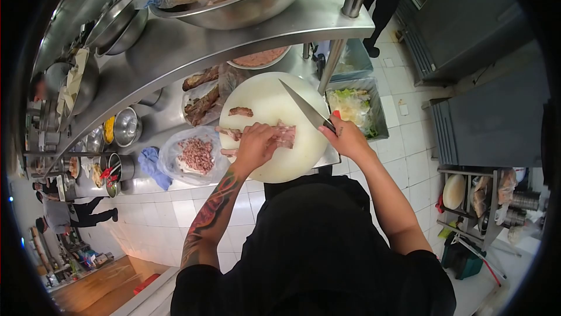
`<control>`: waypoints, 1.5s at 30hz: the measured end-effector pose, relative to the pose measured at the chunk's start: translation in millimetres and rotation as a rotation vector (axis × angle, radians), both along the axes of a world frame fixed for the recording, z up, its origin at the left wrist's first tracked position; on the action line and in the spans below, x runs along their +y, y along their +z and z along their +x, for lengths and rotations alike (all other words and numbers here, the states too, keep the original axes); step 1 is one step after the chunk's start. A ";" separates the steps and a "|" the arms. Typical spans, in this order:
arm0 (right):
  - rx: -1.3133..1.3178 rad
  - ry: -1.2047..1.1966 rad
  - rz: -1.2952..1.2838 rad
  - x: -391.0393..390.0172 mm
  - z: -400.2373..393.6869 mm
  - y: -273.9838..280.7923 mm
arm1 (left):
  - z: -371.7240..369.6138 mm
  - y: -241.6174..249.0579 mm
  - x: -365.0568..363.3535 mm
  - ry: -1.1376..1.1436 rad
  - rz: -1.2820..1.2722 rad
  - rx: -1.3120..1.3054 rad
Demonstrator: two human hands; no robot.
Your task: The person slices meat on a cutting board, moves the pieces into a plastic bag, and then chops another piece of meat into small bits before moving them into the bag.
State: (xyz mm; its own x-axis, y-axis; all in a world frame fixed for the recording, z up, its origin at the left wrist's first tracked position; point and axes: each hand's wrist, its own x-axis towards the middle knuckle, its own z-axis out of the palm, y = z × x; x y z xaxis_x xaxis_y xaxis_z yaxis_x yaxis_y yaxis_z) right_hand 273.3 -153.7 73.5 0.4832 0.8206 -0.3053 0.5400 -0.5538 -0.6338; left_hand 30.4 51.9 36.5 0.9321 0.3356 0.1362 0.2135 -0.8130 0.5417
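Note:
A round white cutting board [304, 167] lies on the steel counter in front of me. My left hand [256, 145] presses down on a piece of rib meat [286, 135], whose bone ends stick out to the left of it. In my right hand [345, 136], at the board's right edge, is a kitchen knife [305, 105], its blade slanting up and left over the board, apart from the meat. A browned slice of meat [240, 111] rests on the board above my left hand. Left of the board sits a plastic bag of diced meat [196, 155].
Behind the bag are roasted meat pieces [203, 105] in plastic. A steel shelf [193, 53] carrying a large bowl [234, 15] overhangs the counter. On the right stands a waste bin [380, 123] with scraps. A blue cloth [153, 168] and steel bowls are left; other people stand farther off.

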 end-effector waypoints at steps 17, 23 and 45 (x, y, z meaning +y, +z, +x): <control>-0.021 0.084 0.057 0.5 10.3 -5.8 | -0.6 -4.1 -15.0 -0.038 0.034 0.007; 0.008 0.060 0.088 -9.6 13.3 -9.9 | 0.8 -0.8 -14.0 -0.087 0.006 -0.057; 0.051 -0.112 0.052 -42.6 -0.9 -12.7 | 102.4 5.5 100.0 0.081 0.370 -0.129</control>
State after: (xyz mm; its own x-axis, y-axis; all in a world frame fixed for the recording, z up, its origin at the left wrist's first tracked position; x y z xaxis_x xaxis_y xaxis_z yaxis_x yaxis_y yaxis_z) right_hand 272.4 -196.3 60.8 0.5574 0.7779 -0.2899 0.4431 -0.5741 -0.6885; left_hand 132.7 151.9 42.0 0.8722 0.3132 0.3756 0.2340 -0.9417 0.2418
